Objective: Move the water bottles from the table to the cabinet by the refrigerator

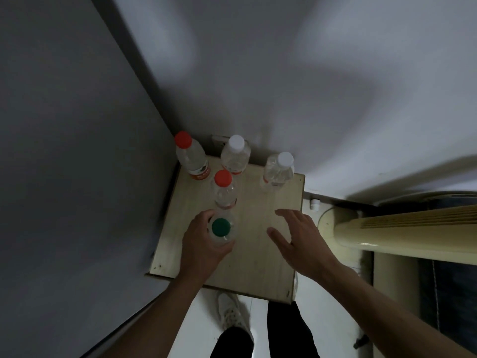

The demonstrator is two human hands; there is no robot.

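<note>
A small wooden cabinet top (263, 244) stands against the grey refrigerator side (77, 151). My left hand (201, 244) is wrapped around a clear bottle with a green cap (220, 226), upright on the cabinet's left part. Behind it stands a red-capped bottle (224, 188). In the back left corner is another red-capped bottle (189, 156). Two white-capped bottles (236, 155) (280, 167) stand along the back edge. My right hand (296, 236) hovers over the cabinet's right half with fingers spread and nothing in it.
A cream standing fan or air-conditioner unit (402, 228) rises right of the cabinet. A white wall (284, 73) is behind. My shoe (232, 313) and dark trousers are on the white floor below the cabinet's front edge.
</note>
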